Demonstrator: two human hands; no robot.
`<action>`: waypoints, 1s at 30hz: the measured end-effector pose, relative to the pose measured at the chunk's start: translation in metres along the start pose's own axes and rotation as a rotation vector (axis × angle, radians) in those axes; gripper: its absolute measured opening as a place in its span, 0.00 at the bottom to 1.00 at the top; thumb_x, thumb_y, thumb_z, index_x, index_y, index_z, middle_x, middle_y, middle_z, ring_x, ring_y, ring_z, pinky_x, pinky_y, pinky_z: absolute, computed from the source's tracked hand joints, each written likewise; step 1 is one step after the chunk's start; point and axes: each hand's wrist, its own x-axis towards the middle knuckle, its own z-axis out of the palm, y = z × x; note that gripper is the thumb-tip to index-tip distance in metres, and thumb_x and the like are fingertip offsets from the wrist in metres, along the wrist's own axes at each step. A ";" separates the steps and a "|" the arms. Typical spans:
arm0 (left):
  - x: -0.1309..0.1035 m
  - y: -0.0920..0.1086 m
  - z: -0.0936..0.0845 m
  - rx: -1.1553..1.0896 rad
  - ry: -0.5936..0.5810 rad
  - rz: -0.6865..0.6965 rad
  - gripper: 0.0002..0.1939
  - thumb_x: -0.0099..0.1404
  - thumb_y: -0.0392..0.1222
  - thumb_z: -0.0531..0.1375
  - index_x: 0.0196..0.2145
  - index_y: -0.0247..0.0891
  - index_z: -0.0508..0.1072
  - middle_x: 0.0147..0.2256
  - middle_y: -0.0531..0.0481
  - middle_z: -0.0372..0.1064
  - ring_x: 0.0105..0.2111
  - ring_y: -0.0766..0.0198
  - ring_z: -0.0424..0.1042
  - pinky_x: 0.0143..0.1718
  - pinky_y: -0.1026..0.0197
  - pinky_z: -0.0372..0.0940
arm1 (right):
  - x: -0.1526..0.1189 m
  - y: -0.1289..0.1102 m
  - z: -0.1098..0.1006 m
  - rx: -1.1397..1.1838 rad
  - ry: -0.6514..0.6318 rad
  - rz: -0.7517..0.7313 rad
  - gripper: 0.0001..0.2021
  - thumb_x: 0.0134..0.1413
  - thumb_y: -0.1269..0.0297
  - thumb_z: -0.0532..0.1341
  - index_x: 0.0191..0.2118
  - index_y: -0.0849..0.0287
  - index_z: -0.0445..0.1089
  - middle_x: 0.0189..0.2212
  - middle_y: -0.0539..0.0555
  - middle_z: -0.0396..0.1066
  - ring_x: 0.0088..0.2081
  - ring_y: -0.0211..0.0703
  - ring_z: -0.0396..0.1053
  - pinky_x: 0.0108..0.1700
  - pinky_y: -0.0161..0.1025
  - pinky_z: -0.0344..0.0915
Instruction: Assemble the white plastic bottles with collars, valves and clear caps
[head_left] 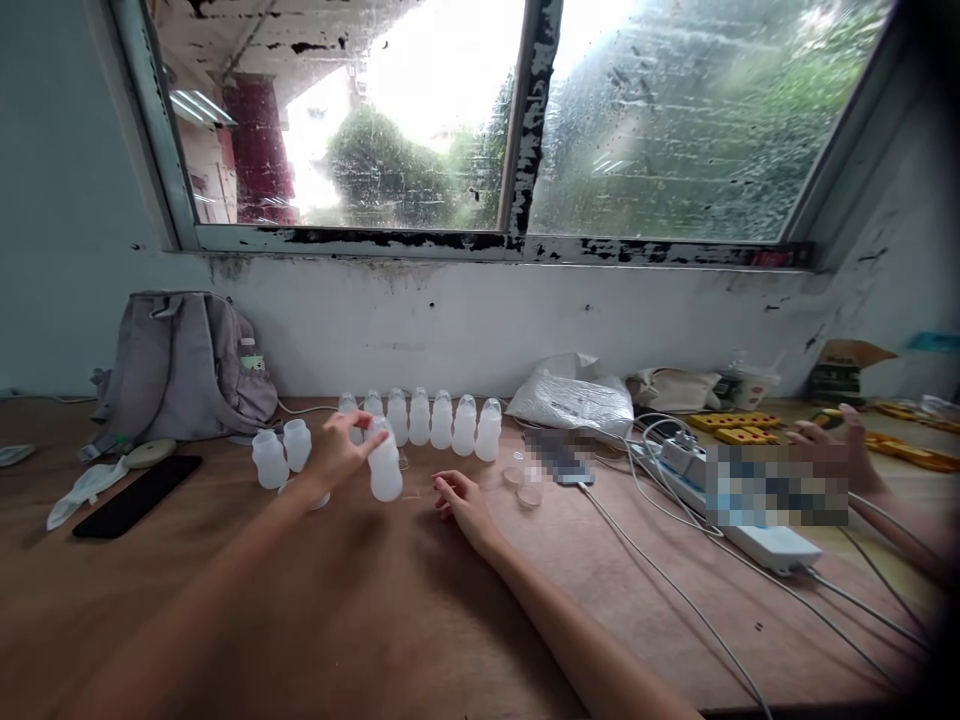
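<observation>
one bottle in the left hand, a row of them behind

the left hand (346, 445) grips a frosted white bottle (386, 472) near its top, thumb and fingers closed around it; the bottle leans slightly, above or on the front part of the wooden table (360, 620) (whether its base touches the wood, i cannot tell). the right hand (463, 505) is just to the right of it, fingers loosely curled, and i cannot tell if they pinch anything. behind both hands a row of similar bottles (442, 422) stands upright near the wall (465, 320). two open-necked bottles (270, 462) stand left of the left hand, and clear round pieces (529, 496) lie right of the right hand, near a phone (574, 470) on a cable (641, 555). at far right, another person's hand (851, 445) is raised.
</observation>
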 end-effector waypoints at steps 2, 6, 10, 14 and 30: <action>0.017 -0.017 -0.017 0.099 0.052 -0.055 0.17 0.53 0.54 0.57 0.35 0.40 0.70 0.33 0.51 0.71 0.38 0.59 0.68 0.40 0.60 0.60 | 0.000 0.001 0.000 -0.005 -0.005 -0.008 0.15 0.46 0.53 0.56 0.34 0.61 0.67 0.26 0.51 0.64 0.23 0.35 0.63 0.19 0.32 0.62; 0.043 -0.051 -0.040 0.245 0.034 -0.219 0.19 0.51 0.56 0.57 0.34 0.39 0.70 0.33 0.50 0.73 0.37 0.58 0.69 0.37 0.61 0.60 | 0.001 0.002 0.001 -0.042 -0.017 -0.021 0.14 0.46 0.55 0.56 0.33 0.60 0.68 0.23 0.50 0.64 0.22 0.36 0.62 0.20 0.32 0.61; 0.051 -0.076 -0.038 0.365 0.013 -0.284 0.19 0.51 0.57 0.56 0.33 0.40 0.70 0.34 0.48 0.73 0.38 0.54 0.69 0.40 0.56 0.57 | 0.001 0.002 0.001 -0.061 -0.011 -0.030 0.12 0.45 0.56 0.57 0.32 0.60 0.68 0.23 0.50 0.64 0.22 0.36 0.62 0.20 0.33 0.61; 0.051 -0.089 -0.021 0.451 0.010 -0.329 0.18 0.52 0.56 0.54 0.33 0.40 0.70 0.35 0.46 0.73 0.42 0.50 0.66 0.44 0.50 0.52 | -0.001 -0.001 0.001 -0.074 -0.017 -0.028 0.11 0.46 0.57 0.56 0.31 0.59 0.68 0.19 0.49 0.63 0.21 0.37 0.62 0.20 0.33 0.61; 0.036 -0.098 0.000 0.511 0.260 -0.181 0.27 0.57 0.52 0.50 0.50 0.31 0.59 0.43 0.37 0.67 0.48 0.49 0.59 0.47 0.50 0.50 | 0.008 0.007 0.008 -0.269 -0.040 -0.138 0.07 0.48 0.63 0.54 0.29 0.58 0.67 0.20 0.49 0.65 0.22 0.38 0.63 0.27 0.36 0.60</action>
